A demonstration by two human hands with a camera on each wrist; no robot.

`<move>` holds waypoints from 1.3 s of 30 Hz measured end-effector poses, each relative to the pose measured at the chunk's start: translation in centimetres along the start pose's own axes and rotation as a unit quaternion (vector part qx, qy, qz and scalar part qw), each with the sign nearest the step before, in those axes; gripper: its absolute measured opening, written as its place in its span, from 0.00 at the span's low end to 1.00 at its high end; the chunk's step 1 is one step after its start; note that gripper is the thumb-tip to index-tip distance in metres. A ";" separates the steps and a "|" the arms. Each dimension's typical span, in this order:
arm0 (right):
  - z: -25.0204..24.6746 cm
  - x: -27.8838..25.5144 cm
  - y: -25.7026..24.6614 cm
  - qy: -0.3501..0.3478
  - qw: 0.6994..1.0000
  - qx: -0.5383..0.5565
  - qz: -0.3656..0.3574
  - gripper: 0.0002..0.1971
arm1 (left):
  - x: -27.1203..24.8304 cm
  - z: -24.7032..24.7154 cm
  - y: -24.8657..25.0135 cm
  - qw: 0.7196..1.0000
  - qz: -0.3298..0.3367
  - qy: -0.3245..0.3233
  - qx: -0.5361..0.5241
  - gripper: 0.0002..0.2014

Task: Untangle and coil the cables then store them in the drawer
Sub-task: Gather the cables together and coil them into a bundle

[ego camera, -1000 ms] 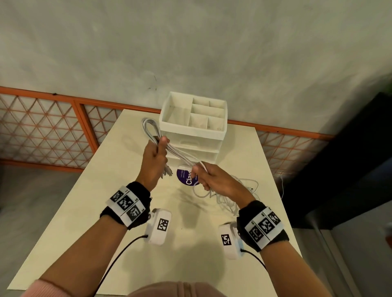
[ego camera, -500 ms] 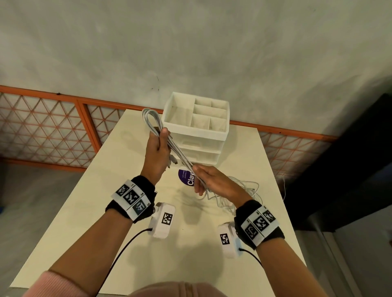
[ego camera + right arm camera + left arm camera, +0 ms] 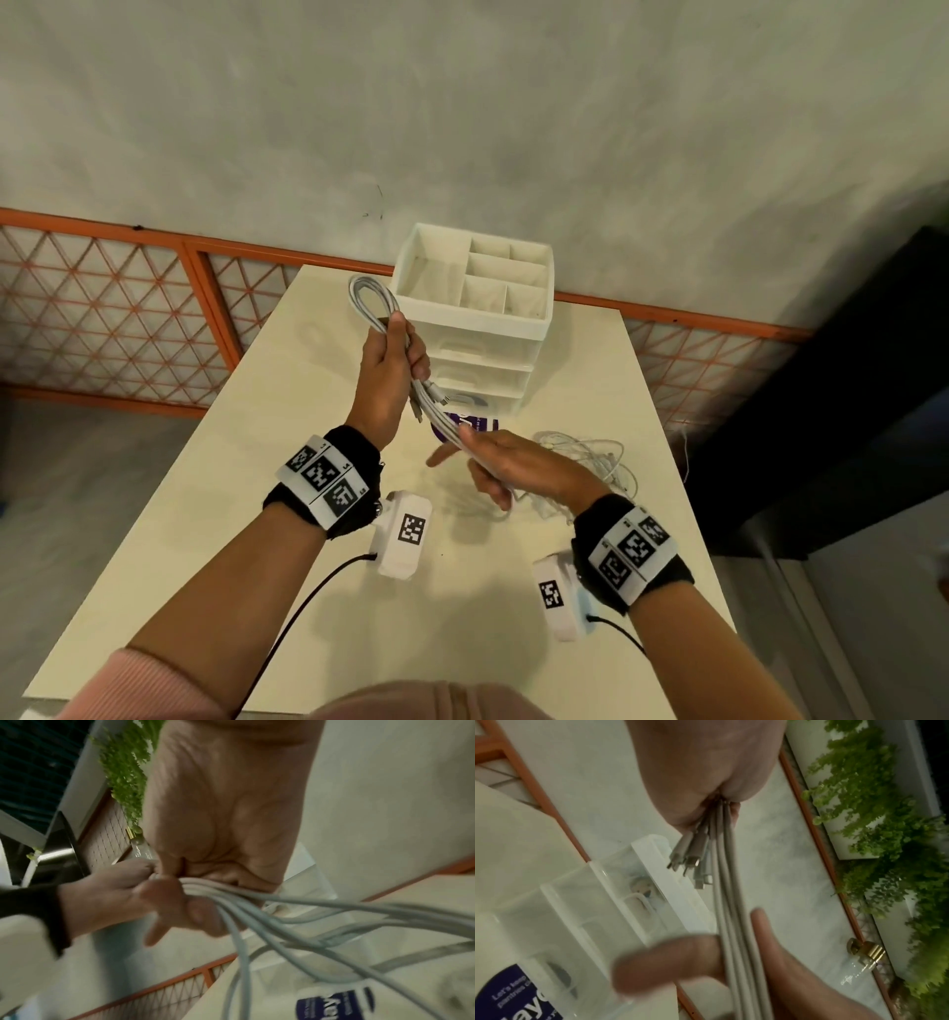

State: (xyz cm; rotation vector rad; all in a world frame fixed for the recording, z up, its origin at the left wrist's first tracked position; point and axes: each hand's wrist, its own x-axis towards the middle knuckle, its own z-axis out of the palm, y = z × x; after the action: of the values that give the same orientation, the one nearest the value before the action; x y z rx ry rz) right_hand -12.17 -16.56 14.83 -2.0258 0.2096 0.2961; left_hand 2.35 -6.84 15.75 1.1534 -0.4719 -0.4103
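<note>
The left hand (image 3: 393, 367) is raised above the surface (image 3: 287, 462), its fingers curled tight round a bundle of grey-white cables (image 3: 426, 406) folded into several strands. A loop of the bundle (image 3: 371, 300) sticks out past the fist toward 11 o'clock, and the strands run down from the fist toward 5 o'clock to the right hand (image 3: 506, 470). In the left wrist view several plugs (image 3: 690, 858) hang out of the bottom of the fist beside the long strands. The right hand takes the same bundle lower down: the strands pass across its palm with the thumb and fingers partly closed on them, while one finger (image 3: 442, 456) points out toward 9 o'clock, free of the cables. The right wrist view shows the strands fanning out below that grip. At 3 o'clock from the right hand a loose tangle of thin white cables (image 3: 590, 460) lies on the surface, partly hidden by the wrist. At 12 o'clock from the hands stands a white drawer unit (image 3: 477, 339) with an open divided tray on top and its drawers below; whether the lowest drawer is pulled out I cannot tell. A purple label (image 3: 475, 424) shows at its foot, just behind the cables. An orange lattice railing (image 3: 102, 318) runs behind the surface.
</note>
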 end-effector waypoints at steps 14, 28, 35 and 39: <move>-5.3 -1.5 -3.0 0.120 0.969 -0.217 -0.005 0.20 | -1.1 0.5 1.1 0.982 -0.032 -0.155 0.102 0.16; -5.7 0.2 -6.5 0.094 0.947 -0.304 -0.040 0.11 | -1.4 0.9 1.1 0.959 -0.090 -0.229 0.144 0.21; -5.0 0.4 -6.7 0.112 0.966 -0.210 -0.097 0.17 | -2.2 1.2 1.3 0.947 -0.134 -0.260 0.133 0.25; -4.6 0.7 -6.5 0.138 0.956 -0.236 -0.103 0.22 | -2.6 1.6 1.1 0.946 -0.117 -0.265 0.146 0.23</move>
State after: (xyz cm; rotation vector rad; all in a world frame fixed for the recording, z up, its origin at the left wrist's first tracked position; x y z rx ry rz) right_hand -9.15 -17.73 22.13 -2.5394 0.1038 -0.0832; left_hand -0.59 -6.30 16.89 1.3915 -0.8889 -0.8920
